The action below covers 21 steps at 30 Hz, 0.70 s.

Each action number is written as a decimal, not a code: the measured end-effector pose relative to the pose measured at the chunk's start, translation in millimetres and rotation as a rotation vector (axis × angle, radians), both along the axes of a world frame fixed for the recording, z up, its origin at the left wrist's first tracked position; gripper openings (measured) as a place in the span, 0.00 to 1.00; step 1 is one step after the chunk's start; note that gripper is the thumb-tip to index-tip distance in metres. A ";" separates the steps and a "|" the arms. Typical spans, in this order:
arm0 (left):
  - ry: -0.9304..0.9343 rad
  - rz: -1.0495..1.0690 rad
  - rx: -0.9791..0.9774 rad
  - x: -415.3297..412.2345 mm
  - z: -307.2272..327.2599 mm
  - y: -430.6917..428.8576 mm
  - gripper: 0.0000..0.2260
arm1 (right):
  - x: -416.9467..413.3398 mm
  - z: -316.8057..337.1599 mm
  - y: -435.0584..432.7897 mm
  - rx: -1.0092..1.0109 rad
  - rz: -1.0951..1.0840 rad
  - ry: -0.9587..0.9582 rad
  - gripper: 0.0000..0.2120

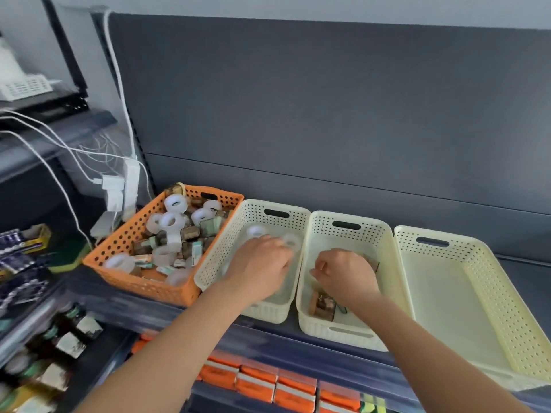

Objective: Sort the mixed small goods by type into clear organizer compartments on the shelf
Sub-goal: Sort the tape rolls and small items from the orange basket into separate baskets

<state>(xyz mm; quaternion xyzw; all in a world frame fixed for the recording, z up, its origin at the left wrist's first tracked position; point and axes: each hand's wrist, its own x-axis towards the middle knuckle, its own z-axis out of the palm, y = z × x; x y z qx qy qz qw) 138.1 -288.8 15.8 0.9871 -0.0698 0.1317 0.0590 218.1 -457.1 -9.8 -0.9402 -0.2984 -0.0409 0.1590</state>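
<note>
Reaching down into the left cream basket, the left hand hangs knuckles-up over two tape rolls that lie on the basket floor. Its fingers curl downward and are blurred, so I cannot tell whether they hold a roll or have let one go. The right hand is inside the middle basket with its fingers tucked under the palm. A brown edge shows just behind it, but whether it grips that piece I cannot tell. A few brown boxes lie at the near end of that basket. The right basket holds nothing I can see.

The unsorted stock sits in the orange basket at the left end of the shelf, a heap of rolls, brown boxes and small teal packs.

The rolls look light and stiff with a smooth, likely slippery outer face. A finger through the core, or a pinch across the flat sides, should hold better than squeezing the rim. The boxes look light, rigid and square-edged, so a thumb-and-finger pinch on opposite faces should do. The teal packs are small and part buried, and probably need picking out one by one from the top of the pile. Nothing here looks fragile, so a short drop into a basket seems safe.
</note>
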 end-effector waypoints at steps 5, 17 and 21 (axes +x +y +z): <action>0.006 0.216 0.025 -28.2 8.8 77.1 0.06 | -9.6 10.1 60.6 0.074 0.119 0.003 0.08; 0.362 0.474 0.147 -73.0 -10.3 230.0 0.06 | -38.6 10.4 225.0 0.010 0.393 0.023 0.09; 0.478 0.499 0.109 -75.1 -16.2 256.3 0.06 | -41.4 1.1 264.5 -0.117 0.428 -0.026 0.15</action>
